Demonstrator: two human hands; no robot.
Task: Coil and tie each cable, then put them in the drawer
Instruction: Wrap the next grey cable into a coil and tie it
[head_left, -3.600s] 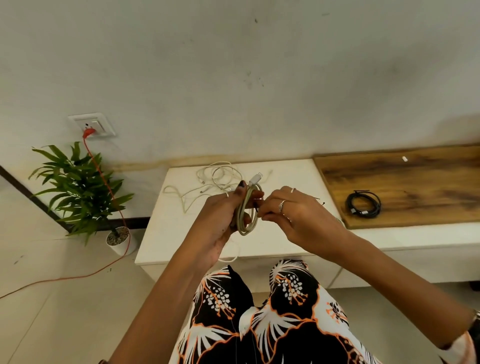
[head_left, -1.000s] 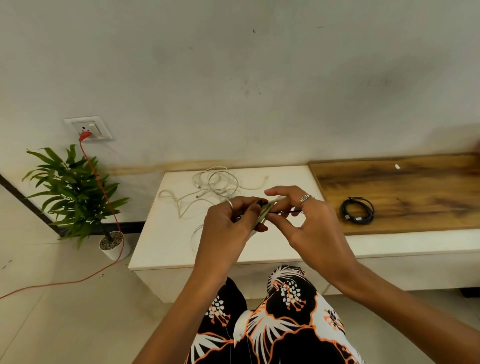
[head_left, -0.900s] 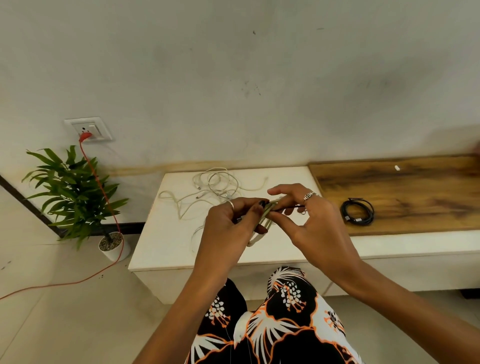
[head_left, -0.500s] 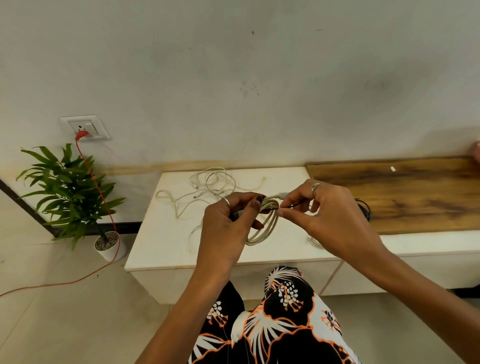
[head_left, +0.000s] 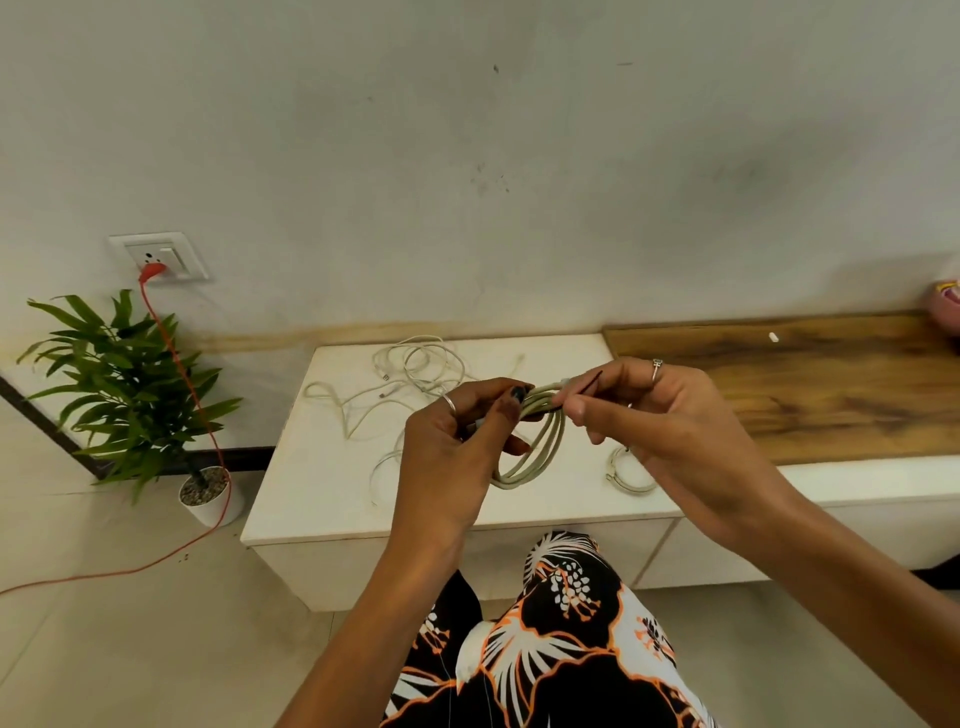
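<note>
I hold a coiled beige cable (head_left: 535, 452) above the white cabinet top (head_left: 322, 467). My left hand (head_left: 462, 447) pinches the top of the coil between thumb and fingers. My right hand (head_left: 660, 421) pinches a thin dark twist tie (head_left: 591, 382) at the same spot on the coil. Loose white cables (head_left: 410, 384) lie tangled at the back of the cabinet top. Another small coiled white cable (head_left: 623, 475) lies on the cabinet under my right hand. Drawer fronts (head_left: 701, 551) run below the top; they appear closed.
A wooden top (head_left: 831, 384) stretches to the right, with a pink object (head_left: 948, 306) at its far end. On the floor at left stands a potted plant (head_left: 130, 395). An orange cord (head_left: 192, 395) runs from a wall socket (head_left: 161, 257) across the floor.
The camera view shifted a little; the black coiled cable on the wood is now hidden behind my right hand. My right hand has drawn the tie up at the top of the coil.
</note>
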